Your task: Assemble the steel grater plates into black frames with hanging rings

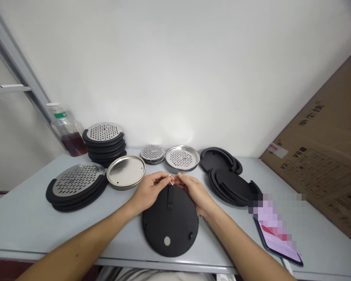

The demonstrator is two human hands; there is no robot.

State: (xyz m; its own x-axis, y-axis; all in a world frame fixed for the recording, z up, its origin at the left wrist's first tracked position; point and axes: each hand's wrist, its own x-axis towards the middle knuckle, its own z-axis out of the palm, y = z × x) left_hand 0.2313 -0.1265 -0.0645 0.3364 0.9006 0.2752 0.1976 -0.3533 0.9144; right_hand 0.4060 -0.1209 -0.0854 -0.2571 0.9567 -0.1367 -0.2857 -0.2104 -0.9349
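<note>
A black round base (163,222) lies near the table's front edge, its flat side up, with a short black strap (170,198), small dark bumps and a pale round spot. At its far edge a small shiny metal ring or hook (171,182) meets the strap; its exact shape is too small to tell. My left hand (152,191) is closed, thumb and forefinger pinching at this metal piece. From the other side my right hand (194,191) pinches at the same spot, its lower fingers behind the base's right edge.
Left are stacks of black bases with perforated metal discs (78,179) (104,132) and metal trays (126,171). Perforated discs (152,152) (183,158) lie at the back. More black bases (234,185), a phone (277,234) and a cardboard box (318,156) are right. A bottle (68,132) stands far left.
</note>
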